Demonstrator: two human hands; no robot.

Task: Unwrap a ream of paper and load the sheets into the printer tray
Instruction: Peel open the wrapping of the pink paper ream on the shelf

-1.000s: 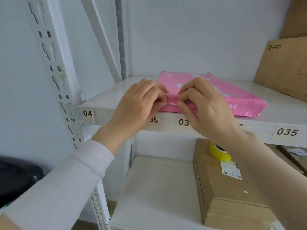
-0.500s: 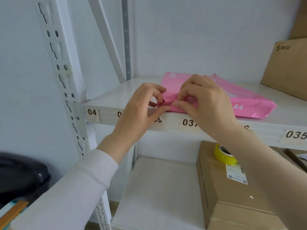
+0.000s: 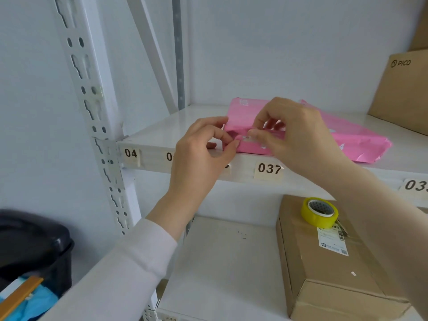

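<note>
The pink ream of paper (image 3: 347, 137) lies flat on the white shelf (image 3: 162, 133). The left hand (image 3: 199, 151) and the right hand (image 3: 298, 135) each pinch its near end flap, maybe at a taped seam. Best to pull slowly so the sheets stay neat.

A white metal shelf (image 3: 159, 135) carries number labels, one reading 037 (image 3: 268, 169). On the lower shelf a brown cardboard box (image 3: 328, 269) bears a yellow tape roll (image 3: 319, 212) and a shipping label (image 3: 332, 240). Another cardboard box marked PICO (image 3: 407, 89) stands upper right; a black bin (image 3: 34, 246) sits lower left.
</note>
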